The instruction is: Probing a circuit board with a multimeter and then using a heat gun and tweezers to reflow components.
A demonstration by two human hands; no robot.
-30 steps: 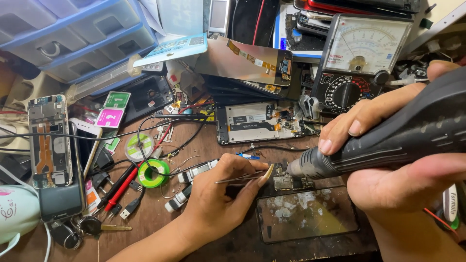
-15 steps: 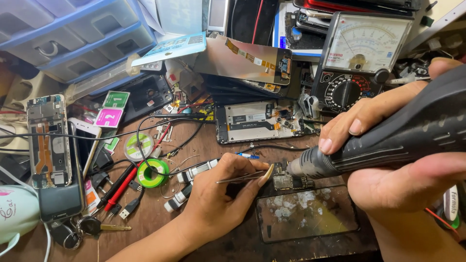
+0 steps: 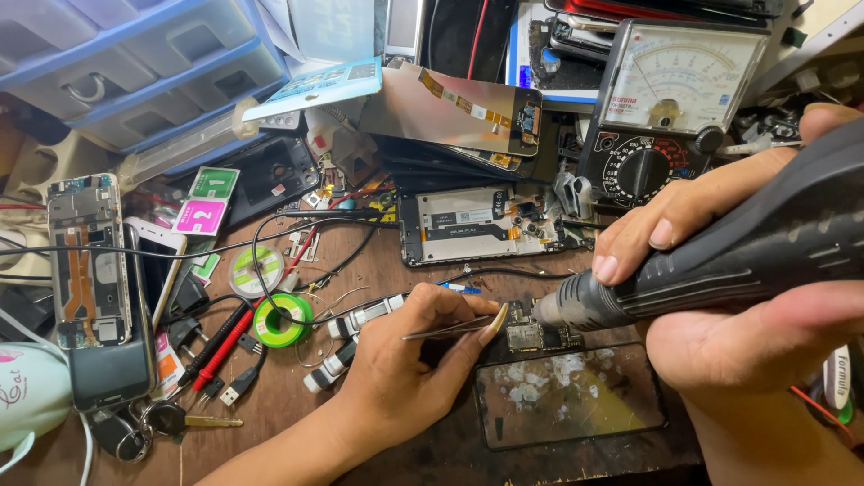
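My right hand (image 3: pixel 720 297) grips a thick black hot-air tool handle (image 3: pixel 747 243), its nozzle pointing left and down at a small circuit board (image 3: pixel 538 337). My left hand (image 3: pixel 405 378) pinches thin metal tweezers (image 3: pixel 445 329), whose tips reach the board's left edge. The board lies on the wooden bench just above a cracked dark phone screen (image 3: pixel 569 396).
An analog multimeter (image 3: pixel 670 99) stands behind. An opened phone frame (image 3: pixel 468 225) and a flex display panel (image 3: pixel 459 112) lie mid-bench. Left are a green solder spool (image 3: pixel 282 319), red and black probes (image 3: pixel 216 346), a stripped phone (image 3: pixel 85 261), keys (image 3: pixel 171 418) and blue-grey drawers (image 3: pixel 135 72).
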